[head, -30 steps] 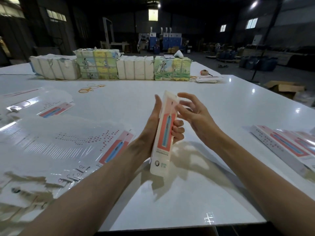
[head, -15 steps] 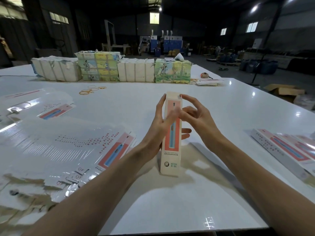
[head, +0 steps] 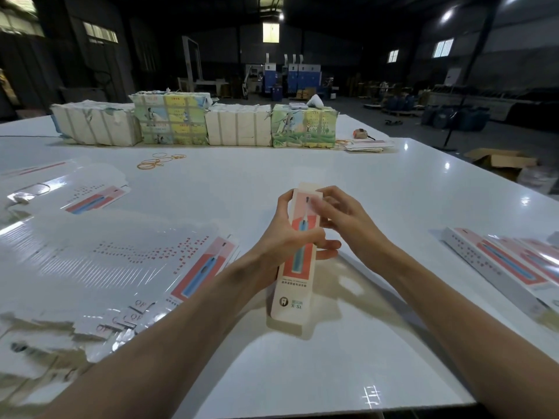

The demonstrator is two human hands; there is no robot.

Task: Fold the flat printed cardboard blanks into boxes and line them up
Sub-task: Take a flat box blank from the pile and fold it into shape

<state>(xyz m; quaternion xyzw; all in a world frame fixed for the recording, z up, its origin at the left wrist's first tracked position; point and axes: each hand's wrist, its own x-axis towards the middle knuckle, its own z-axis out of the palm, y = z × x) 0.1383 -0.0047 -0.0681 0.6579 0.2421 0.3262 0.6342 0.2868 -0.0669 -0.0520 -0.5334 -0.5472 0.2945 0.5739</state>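
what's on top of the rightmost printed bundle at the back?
On the rightmost printed bundle sit a flat pale item and a white rounded object; too small to identify. Its top face is mostly hidden at this angle.

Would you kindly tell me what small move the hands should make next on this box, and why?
Probably the right hand should press the top flap down and tuck it in. The left hand grips the box at mid-length, the right one sits at its top end, and the flap sticks up past the printed panel.
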